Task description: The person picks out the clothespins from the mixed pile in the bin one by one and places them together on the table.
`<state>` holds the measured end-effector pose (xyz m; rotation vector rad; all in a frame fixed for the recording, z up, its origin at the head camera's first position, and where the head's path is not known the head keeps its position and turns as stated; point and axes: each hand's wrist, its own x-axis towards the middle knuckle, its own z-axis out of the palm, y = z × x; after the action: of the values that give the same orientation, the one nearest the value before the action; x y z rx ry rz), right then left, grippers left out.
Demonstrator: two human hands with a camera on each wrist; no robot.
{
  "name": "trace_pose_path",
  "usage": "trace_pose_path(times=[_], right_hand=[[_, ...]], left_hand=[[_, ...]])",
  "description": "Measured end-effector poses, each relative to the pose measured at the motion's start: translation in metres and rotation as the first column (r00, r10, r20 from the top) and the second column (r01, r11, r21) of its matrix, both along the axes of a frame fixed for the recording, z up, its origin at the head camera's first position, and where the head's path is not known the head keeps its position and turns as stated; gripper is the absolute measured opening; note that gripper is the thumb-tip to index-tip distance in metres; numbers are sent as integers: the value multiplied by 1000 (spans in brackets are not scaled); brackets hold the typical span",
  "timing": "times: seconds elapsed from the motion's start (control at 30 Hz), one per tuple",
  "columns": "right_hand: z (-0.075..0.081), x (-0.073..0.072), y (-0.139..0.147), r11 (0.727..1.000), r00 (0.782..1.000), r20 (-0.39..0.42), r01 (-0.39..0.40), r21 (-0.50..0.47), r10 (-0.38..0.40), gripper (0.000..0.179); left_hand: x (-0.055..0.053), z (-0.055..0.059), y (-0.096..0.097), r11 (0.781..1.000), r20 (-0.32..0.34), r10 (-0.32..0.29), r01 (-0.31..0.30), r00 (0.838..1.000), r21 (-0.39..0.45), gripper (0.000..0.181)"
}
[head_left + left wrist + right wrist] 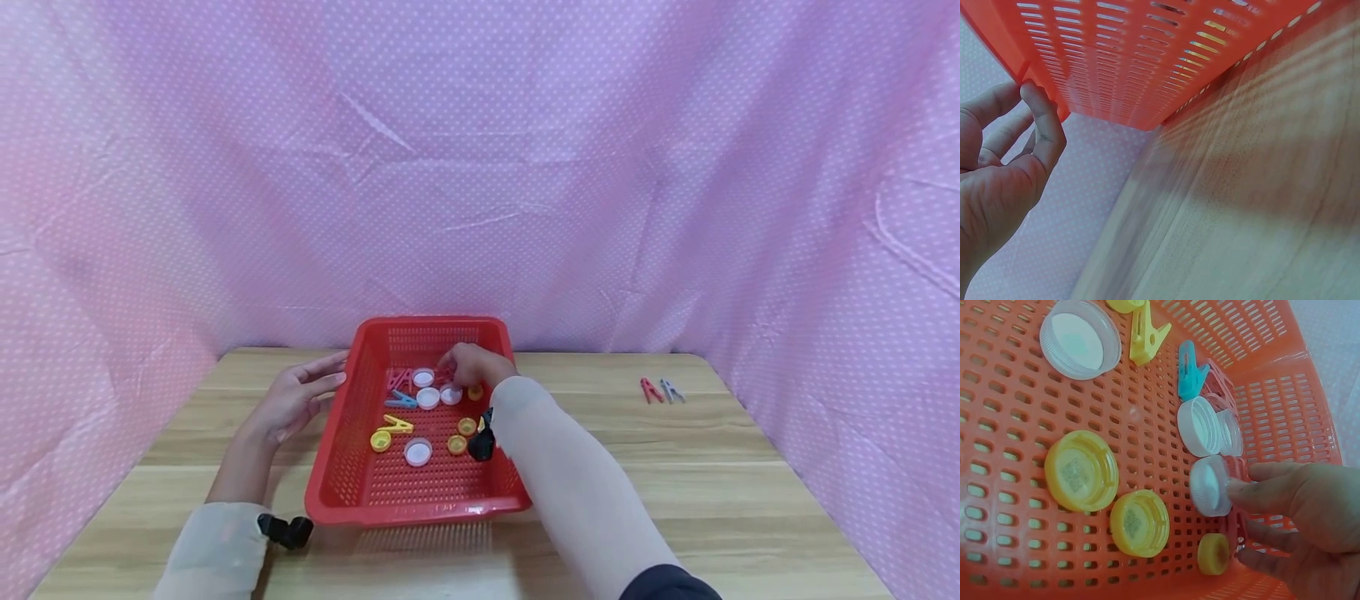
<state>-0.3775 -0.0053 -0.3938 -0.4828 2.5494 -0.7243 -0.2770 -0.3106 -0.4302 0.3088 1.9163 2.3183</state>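
Observation:
My right hand (474, 365) reaches into the far right part of a red plastic basket (420, 510). Its fingers are spread and fairly straight beside red clothespins (1237, 528), with a clear-rimmed white cap (1210, 486) right by one fingertip. Close under the fingers lies a small yellow cap (1213, 554). My left hand (296, 400) is at the basket's left side; its fingertips touch the outer rim in the left wrist view. More caps lie in the basket, along with a blue clothespin (401, 399) and a yellow clothespin (397, 425).
A red clothespin (651, 390) and a grey clothespin (672, 391) lie on the wooden table (720, 483) to the right. A pink dotted curtain (480, 208) hangs behind the table's far edge.

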Motion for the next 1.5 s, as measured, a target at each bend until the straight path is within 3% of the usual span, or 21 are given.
trace_pose_path(times=[0.27,0.43,0.63,0.7,0.9,1.07,1.5], right_hand=[[3,6,-8,988,992,5,-124,97,124,52],[1,6,-20,946,960,-14,-272,175,279,47],[4,10,-26,920,938,14,-341,194,345,46],[6,11,-25,918,937,4,-344,198,350,45],[9,9,-18,952,960,-13,-277,129,281,43],[9,5,-14,963,965,-46,-252,97,257,43],[7,8,-7,972,979,12,-202,119,202,37]], left_hand=[[1,-2,-1,1000,-10,0,0,1000,14,54],[0,-2,0,1000,-7,11,-11,1000,1,55],[-2,0,2,1000,1,12,-12,1000,-10,59],[-3,1,3,1000,4,13,-13,1000,-13,60],[-3,1,1,999,11,26,-25,1000,-31,58],[-2,1,0,999,14,24,-24,1000,-36,57],[1,2,0,998,19,36,-35,999,-47,60]])
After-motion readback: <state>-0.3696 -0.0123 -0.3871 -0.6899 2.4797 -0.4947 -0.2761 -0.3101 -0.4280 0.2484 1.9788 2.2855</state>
